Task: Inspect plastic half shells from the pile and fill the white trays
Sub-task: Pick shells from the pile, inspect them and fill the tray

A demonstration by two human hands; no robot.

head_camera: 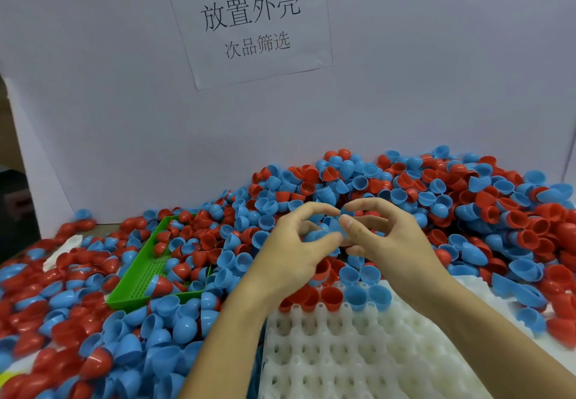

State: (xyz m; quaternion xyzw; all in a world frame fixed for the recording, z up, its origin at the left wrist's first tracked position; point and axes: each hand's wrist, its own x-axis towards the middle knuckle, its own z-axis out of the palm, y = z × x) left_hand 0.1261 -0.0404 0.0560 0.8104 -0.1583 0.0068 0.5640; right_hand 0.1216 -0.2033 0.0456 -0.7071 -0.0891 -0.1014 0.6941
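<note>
Both hands (336, 242) and forearms are bare, without sleeves, gloves or jewellery.

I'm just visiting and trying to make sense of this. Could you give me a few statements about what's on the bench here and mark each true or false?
1. Both hands hold a blue half shell between them. True: the left hand and right hand pinch it above the pile.
2. The white tray is completely full. False: only its far row holds shells; most pockets are bare.
3. The green tray sits left of the hands. True.
4. The pile is all blue. False: it mixes red and blue shells.
5. A paper sign hangs on the back wall. True.
</note>
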